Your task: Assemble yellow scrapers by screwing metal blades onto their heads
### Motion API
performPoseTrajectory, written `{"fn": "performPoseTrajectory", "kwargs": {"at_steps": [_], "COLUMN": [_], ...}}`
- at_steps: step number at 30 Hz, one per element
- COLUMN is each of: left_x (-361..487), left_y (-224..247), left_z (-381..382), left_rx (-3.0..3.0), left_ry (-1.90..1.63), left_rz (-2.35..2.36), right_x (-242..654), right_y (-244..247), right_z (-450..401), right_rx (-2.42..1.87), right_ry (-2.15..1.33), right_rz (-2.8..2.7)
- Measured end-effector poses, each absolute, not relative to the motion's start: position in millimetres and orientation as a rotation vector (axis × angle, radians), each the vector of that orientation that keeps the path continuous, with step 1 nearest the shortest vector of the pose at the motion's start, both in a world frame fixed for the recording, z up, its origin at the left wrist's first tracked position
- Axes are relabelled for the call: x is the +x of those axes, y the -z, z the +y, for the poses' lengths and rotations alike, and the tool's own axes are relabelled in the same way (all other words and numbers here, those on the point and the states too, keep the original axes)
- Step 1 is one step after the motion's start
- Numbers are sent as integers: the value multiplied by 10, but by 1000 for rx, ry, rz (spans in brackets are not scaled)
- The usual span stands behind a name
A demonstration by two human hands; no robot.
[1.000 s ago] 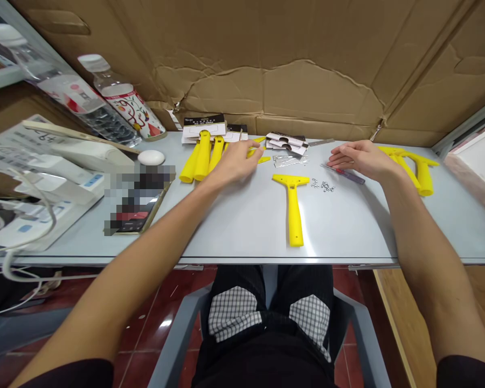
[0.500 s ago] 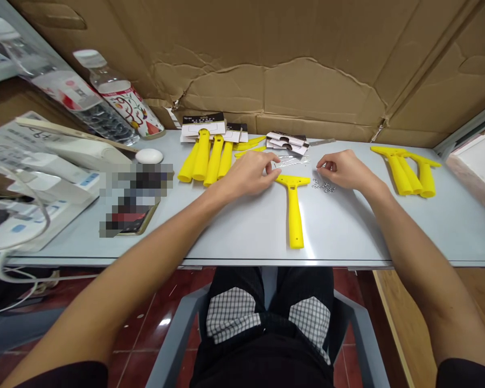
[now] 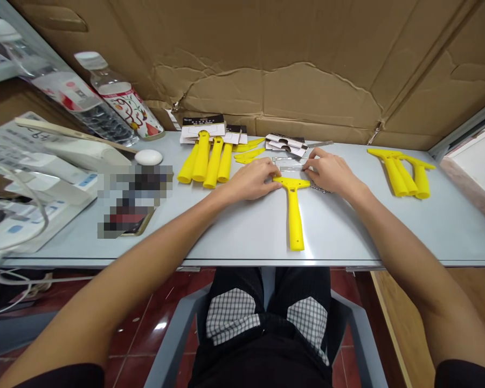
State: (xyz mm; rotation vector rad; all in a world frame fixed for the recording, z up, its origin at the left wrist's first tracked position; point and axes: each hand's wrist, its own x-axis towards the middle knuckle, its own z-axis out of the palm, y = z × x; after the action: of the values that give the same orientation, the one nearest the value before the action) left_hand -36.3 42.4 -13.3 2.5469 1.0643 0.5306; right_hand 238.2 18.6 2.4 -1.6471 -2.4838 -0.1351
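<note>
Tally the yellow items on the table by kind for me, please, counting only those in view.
Yellow scraper handles: 8
Flat yellow plastic pieces: 2
Total: 10

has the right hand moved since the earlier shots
Yes. The right hand has moved left, toward the yellow scraper handle lying mid-table; its fingers now reach the handle's head instead of staying well to the right of it.

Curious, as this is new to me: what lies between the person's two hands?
Between the left hand and right hand, the head view shows a yellow scraper handle with its wide top, and flat metal blades.
</note>
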Motion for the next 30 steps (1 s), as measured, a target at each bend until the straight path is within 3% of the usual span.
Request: {"fn": "performPoseTrajectory", "kwargs": {"at_steps": [12, 25, 30], "left_x": [-225, -53, -22], "left_y": [6, -48, 7], "left_z": [290, 49, 37], "left_rx": [1053, 838, 786], "left_ry": [-736, -891, -920], "left_rz": [797, 859, 879], "right_x": [2539, 2549, 2572], "right_y": [71, 75, -117], "right_z": [324, 306, 187], "right_rx": [-1594, -1567, -1390], "right_ry": [-229, -136, -405], "right_rz": [-2359, -2279, -1966]}}
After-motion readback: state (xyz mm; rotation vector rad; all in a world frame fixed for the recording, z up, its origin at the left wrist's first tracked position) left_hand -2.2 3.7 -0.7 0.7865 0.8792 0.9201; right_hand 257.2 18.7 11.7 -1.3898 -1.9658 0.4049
